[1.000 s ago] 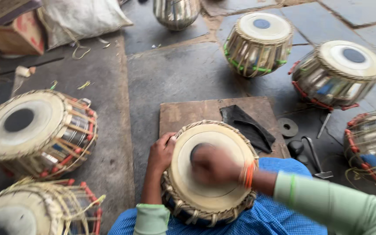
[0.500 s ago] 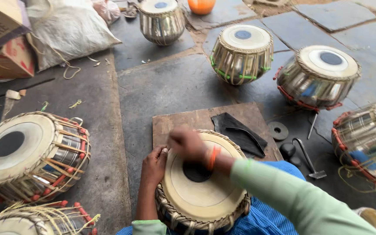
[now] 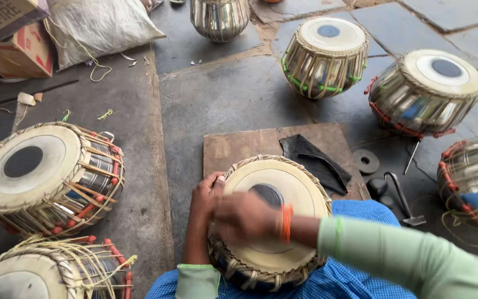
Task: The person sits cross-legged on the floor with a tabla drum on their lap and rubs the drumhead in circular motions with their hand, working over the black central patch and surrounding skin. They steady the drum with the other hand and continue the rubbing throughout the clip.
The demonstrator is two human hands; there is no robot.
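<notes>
Stone-flagged floor (image 3: 222,99), grey and worn, is carrying drums on every side. Person is sitting with a drum (image 3: 272,221) propped in the blue-clad lap at 6 o'clock, tilted so the pale skin head faces up; braided rim, dark central patch. Left hand (image 3: 204,195) is curling against the rim at its 9 o'clock edge, seemingly steadying it. Right hand (image 3: 244,216) is lying across the skin, motion-blurred; cannot tell whether the fingers are closed or holding anything. Wooden board (image 3: 239,147) is sitting just beyond, with a black curved scrap (image 3: 311,160) on it. Small hammer (image 3: 402,194) is lying at 3 o'clock. Metal-bodied, strap-laced drums (image 3: 427,88) are standing at 1 o'clock.
</notes>
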